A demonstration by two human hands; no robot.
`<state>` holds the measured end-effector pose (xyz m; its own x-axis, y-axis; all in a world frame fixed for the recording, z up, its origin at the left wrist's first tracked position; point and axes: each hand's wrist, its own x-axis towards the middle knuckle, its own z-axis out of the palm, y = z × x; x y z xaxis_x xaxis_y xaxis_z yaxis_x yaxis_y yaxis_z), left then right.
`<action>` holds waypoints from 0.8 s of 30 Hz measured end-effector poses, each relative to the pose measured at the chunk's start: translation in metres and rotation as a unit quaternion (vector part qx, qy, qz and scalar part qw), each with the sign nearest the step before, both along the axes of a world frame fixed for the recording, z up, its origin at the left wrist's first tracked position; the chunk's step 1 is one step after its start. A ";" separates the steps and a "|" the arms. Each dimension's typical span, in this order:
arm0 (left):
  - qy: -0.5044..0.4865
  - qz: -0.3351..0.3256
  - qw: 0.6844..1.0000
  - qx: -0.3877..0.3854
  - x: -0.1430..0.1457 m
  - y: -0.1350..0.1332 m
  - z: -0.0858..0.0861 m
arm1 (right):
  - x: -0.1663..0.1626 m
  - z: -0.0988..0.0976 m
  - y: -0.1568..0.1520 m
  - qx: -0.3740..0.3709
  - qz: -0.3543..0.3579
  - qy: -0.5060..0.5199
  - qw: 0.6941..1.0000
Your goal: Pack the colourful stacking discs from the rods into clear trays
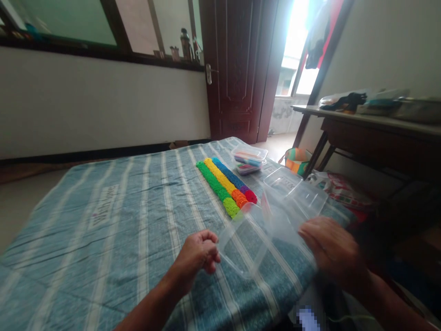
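Note:
My left hand is closed, its fingers curled at the left rim of a clear plastic box; whatever is between the fingers is hidden. This box is tilted above the bedspread, its open side toward me. My right hand, slightly blurred, grips the right side of the clear plastic, where the walls smear together. Behind it lies another clear plastic container. Just beyond the tilted box, green, yellow and blue knitted-looking strips lie side by side, with lime, orange and red ends.
Two stacked lidded boxes with coloured contents stand at the bed's far edge. A blue striped bedspread covers the surface. A cluttered table stands to the right, with bags beneath. A brown door is behind.

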<state>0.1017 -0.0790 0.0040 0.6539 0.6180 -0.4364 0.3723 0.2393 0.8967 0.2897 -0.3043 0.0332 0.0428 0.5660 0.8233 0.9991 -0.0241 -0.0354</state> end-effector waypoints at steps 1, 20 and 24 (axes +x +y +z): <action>-0.003 0.017 1.000 0.007 -0.010 0.004 0.000 | 0.005 -0.010 -0.002 -0.008 0.010 0.004 1.000; -0.011 0.315 0.944 0.099 -0.099 0.048 0.013 | 0.026 -0.076 -0.006 -0.122 0.041 -0.025 0.991; -0.017 0.339 0.934 0.111 -0.099 0.053 0.010 | 0.033 -0.080 -0.009 -0.118 0.027 -0.026 0.992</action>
